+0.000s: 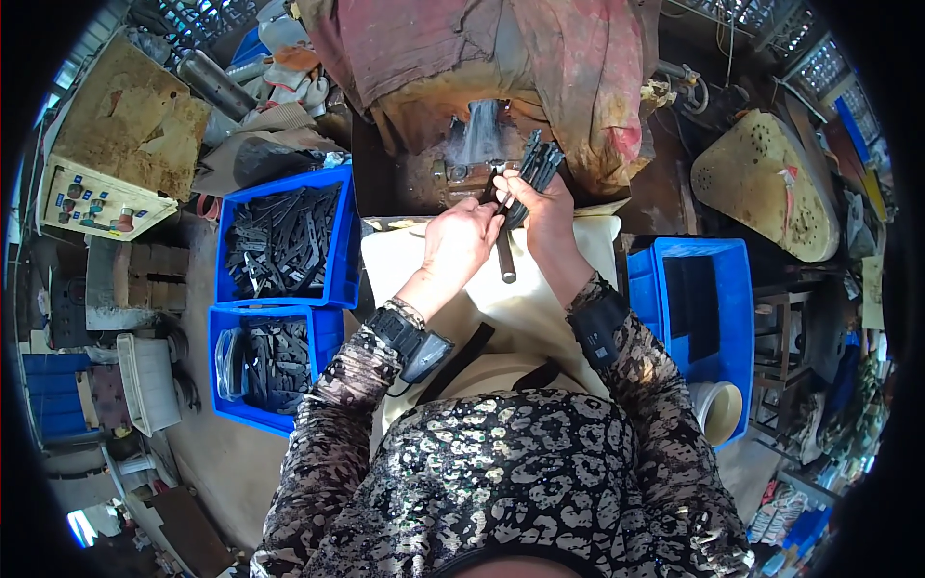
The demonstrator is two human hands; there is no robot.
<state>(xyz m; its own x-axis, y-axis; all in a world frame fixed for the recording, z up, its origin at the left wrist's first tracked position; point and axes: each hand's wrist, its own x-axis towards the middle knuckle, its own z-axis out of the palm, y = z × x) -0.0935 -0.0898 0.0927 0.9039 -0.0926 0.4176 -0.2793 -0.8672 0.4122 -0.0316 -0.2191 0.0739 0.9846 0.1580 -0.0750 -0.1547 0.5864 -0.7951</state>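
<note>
In front of the machine, my right hand [547,214] is closed around a bunch of narrow black metal pieces [536,166], which fan upward from the fingers. Close beside it, my left hand [462,239] has its fingers pinched on a slim black piece; the fingers hide most of that piece. Just below the fingers a dark round rod [507,262] sticks down toward me; its upper end is hidden. Beyond my hands, pale fluid [482,130] pours over a rusty metal fixture [470,179] inside the machine. A cream cover [405,262] lies beneath my wrists.
Two blue bins [351,241] at left hold many black pieces. At right stands another blue bin [737,299] with a pale bucket [718,409] at its near end. A stained red cloth [462,48] drapes over the machine. A control box with knobs [101,207] is at far left.
</note>
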